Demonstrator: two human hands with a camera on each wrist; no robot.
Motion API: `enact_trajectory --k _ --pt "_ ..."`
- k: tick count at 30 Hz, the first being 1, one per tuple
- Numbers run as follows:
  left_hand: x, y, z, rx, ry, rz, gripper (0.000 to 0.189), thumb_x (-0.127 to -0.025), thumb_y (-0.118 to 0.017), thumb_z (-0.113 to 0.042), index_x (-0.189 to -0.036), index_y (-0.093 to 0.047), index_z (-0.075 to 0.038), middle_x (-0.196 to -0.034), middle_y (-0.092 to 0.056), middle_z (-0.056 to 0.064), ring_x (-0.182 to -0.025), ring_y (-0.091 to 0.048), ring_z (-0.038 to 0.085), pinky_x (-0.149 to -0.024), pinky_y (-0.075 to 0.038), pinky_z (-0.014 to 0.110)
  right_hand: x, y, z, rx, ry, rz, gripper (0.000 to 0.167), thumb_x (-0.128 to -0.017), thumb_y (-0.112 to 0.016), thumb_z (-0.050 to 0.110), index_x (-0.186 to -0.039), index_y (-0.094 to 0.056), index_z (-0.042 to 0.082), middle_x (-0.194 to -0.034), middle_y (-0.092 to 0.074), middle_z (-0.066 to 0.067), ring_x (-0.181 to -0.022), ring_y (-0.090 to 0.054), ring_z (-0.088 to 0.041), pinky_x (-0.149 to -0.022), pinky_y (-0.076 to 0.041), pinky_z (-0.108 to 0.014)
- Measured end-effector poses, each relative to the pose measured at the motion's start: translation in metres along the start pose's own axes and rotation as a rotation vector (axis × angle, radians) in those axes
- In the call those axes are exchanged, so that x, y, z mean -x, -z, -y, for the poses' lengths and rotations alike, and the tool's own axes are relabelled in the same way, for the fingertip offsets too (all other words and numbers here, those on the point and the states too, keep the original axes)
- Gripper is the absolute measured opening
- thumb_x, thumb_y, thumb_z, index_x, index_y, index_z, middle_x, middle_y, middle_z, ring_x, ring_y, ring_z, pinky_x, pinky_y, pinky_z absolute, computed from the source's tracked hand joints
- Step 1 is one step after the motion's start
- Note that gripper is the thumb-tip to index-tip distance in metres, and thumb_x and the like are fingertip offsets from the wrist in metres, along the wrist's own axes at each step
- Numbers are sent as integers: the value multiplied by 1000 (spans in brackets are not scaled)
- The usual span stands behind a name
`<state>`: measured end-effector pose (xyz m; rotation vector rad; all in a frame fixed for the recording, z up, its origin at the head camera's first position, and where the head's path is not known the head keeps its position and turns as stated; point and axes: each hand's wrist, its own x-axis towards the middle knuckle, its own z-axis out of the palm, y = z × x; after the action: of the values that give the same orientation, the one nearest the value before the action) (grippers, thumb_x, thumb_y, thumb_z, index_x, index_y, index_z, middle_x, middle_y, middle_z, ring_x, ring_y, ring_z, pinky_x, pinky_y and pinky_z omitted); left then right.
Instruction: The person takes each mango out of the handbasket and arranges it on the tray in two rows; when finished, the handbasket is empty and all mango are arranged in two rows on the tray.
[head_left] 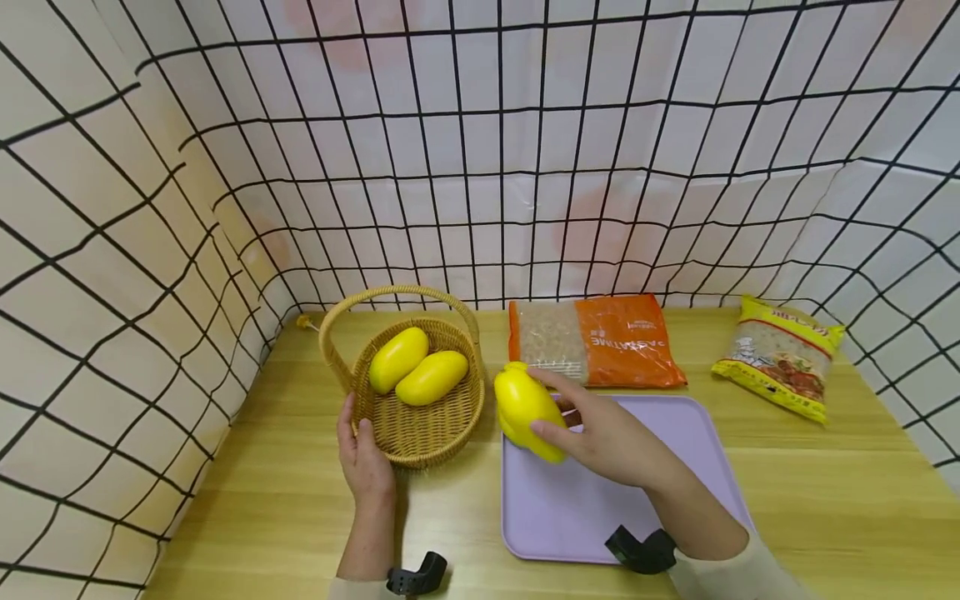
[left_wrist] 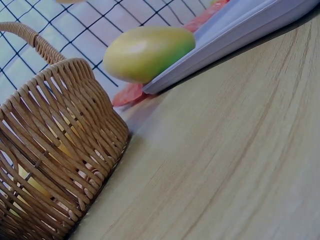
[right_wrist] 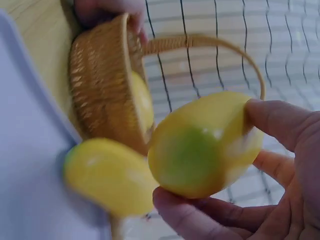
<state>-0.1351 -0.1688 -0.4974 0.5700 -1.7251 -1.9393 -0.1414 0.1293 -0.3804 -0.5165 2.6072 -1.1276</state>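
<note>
One mango (right_wrist: 202, 147) is pinched in our right hand (head_left: 603, 435) near the tray (head_left: 558, 525); our left hand (head_left: 369, 467) grips the basket (head_left: 420, 429). We'd keep that basket steady and not bump the second mango (right_wrist: 110, 177), tbh.

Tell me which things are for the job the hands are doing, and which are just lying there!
Part of the job, it seems:
right hand, holding a yellow mango
left hand, holding the basket
two mangoes inside it
another mango, by the tray's edge
lilac tray

Just lying about, probably:
orange packet, behind the tray
yellow packet
</note>
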Motion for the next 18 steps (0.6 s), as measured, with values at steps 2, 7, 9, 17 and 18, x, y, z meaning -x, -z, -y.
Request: enact_trajectory --k 2,7,9,17,18 --pt "0 1 0 -4 -7 -9 48 -108 -36 -16 -155 -41 -18 -165 -35 6 -153 -29 27 -127 -24 47 4 0 -14 -42 -42 -3 68 -96 -66 51 -155 -36 40 -131 -66 -12 -110 -65 -25 -78 -58 -38" --pt "0 2 1 -10 -4 -8 48 -108 -35 -16 -156 -40 -18 -165 -34 5 -154 -27 27 -128 -22 47 10 4 -46 -248 -108 23 66 -98 -64 48 -156 -34 38 -126 -64 -17 -103 -65 -24 -79 -58 -37" --pt "1 3 2 -11 3 -2 48 -108 -35 -17 -156 -40 -18 -166 -33 5 -154 -27 27 -128 -22 47 13 6 -56 -356 -99 47 65 -101 -62 41 -157 -31 35 -125 -64 -20 -103 -66 -26 -83 -60 -38" --pt "1 1 2 5 -2 4 47 -109 -35 -17 -156 -40 -18 -165 -35 5 -152 -31 28 -126 -26 46 17 23 -81 -583 -10 91 60 -108 -49 27 -161 -21 26 -139 -55 -27 -109 -67 -26 -88 -60 -40" --pt "1 1 2 8 -6 2 47 -109 -35 -16 -156 -40 -18 -165 -35 6 -152 -32 28 -126 -26 46 16 24 -82 -603 4 96 59 -109 -47 26 -161 -20 26 -138 -55 -26 -109 -67 -26 -88 -60 -41"
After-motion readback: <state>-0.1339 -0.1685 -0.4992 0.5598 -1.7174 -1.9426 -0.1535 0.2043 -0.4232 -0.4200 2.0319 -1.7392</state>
